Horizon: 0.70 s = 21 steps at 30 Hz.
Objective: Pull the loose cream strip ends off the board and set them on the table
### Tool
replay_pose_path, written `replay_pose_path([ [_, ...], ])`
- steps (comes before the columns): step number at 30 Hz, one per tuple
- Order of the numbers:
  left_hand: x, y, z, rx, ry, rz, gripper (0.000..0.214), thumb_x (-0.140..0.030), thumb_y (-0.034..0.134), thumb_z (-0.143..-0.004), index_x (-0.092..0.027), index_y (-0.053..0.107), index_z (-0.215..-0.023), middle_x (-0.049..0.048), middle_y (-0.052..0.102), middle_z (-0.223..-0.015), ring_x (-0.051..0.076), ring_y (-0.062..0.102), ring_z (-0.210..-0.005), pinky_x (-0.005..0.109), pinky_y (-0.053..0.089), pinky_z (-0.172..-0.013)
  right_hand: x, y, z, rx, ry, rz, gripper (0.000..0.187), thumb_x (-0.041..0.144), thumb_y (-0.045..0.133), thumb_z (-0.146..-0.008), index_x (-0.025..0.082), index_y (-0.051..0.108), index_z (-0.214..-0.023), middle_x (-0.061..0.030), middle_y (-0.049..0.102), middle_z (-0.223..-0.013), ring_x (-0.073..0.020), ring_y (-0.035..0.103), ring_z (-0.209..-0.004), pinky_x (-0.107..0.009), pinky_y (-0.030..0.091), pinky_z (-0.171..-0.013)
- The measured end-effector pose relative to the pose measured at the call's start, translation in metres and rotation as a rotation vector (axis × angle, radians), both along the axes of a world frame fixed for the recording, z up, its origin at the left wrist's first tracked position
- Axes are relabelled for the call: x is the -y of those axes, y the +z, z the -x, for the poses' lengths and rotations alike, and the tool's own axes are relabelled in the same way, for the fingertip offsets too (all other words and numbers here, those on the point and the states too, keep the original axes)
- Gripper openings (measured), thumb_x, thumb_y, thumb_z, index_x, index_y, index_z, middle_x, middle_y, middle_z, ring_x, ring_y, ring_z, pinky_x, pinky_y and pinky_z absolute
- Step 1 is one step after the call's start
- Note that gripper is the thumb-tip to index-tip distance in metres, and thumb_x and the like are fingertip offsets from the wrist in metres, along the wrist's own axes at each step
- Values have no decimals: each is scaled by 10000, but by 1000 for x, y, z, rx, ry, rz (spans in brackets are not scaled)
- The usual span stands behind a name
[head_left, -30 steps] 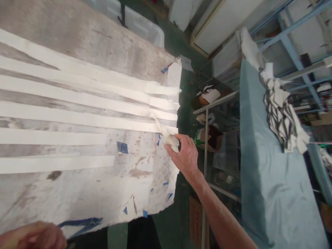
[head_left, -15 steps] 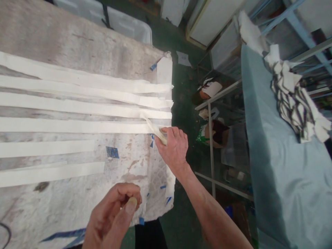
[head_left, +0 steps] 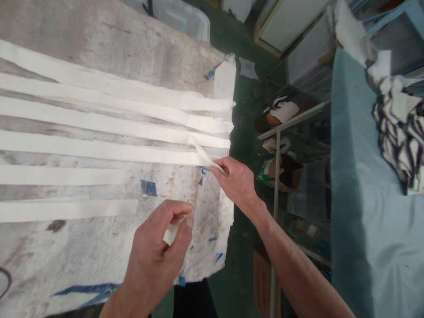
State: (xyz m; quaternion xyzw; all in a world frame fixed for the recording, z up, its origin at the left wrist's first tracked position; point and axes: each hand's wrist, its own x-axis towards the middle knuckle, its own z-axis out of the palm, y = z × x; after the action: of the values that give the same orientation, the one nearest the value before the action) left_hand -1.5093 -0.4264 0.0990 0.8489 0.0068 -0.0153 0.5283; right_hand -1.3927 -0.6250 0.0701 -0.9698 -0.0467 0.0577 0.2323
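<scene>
Several long white strips [head_left: 99, 150] lie side by side across a stained grey-white table cover [head_left: 99, 247]. My right hand [head_left: 236, 181] is at the table's right edge, fingers closed on the twisted end of one white strip [head_left: 203, 157], lifting it a little off the cover. My left hand [head_left: 159, 251] hovers above the cover near the front edge, thumb and fingers pinched on a small white piece [head_left: 170, 234]. The two hands are about a hand's width apart.
Small blue tape bits [head_left: 148, 187] dot the cover. Right of the table a gap drops to a dark green floor with metal shelf bars [head_left: 276, 145] and boxes. A light blue cloth-covered surface [head_left: 371, 221] with a pile of black-and-white fabric [head_left: 400, 132] stands at the right.
My left hand came up from the bottom left corner to the middle front of the table, pinching a small white piece. My right hand kept hold of the strip end, shifting slightly.
</scene>
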Motion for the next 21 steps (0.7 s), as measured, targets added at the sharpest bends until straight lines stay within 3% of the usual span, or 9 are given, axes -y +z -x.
replay_pose_path([
  [3, 3, -9, -27, 279, -135, -274, 230, -160, 522, -997, -137, 649, -1188, 110, 712, -1196, 254, 639, -1118, 414, 503, -1025, 3, 1, -4, -52, 5, -26, 147, 362, 726, -924, 223, 745, -880, -10, 746, -869, -162, 630, -740, -282, 390, -691],
  [8, 22, -27, -62, 410, -319, -539, 366, -123, 522, -968, -63, 619, -1316, 159, 660, -1369, 357, 555, -1276, 517, 472, -1067, 7, 4, -10, -103, 38, -20, 164, 378, 703, -925, 226, 755, -891, 0, 736, -843, -157, 615, -729, -286, 377, -683],
  [16, 34, -42, -54, 374, -359, -546, 346, -128, 536, -952, -71, 670, -1265, 140, 705, -1267, 347, 575, -1132, 513, 521, -953, 8, 15, -24, -184, 140, 106, 184, 385, 720, -904, 203, 743, -881, -15, 731, -833, -169, 611, -744, -287, 349, -671],
  [21, 38, -43, -51, 358, -367, -587, 375, -152, 551, -949, -83, 656, -1302, 134, 684, -1301, 362, 551, -1133, 544, 518, -930, 13, 16, -35, -233, 228, 36, 199, 358, 721, -895, 164, 737, -851, 0, 679, -738, -137, 556, -680, -275, 319, -641],
])
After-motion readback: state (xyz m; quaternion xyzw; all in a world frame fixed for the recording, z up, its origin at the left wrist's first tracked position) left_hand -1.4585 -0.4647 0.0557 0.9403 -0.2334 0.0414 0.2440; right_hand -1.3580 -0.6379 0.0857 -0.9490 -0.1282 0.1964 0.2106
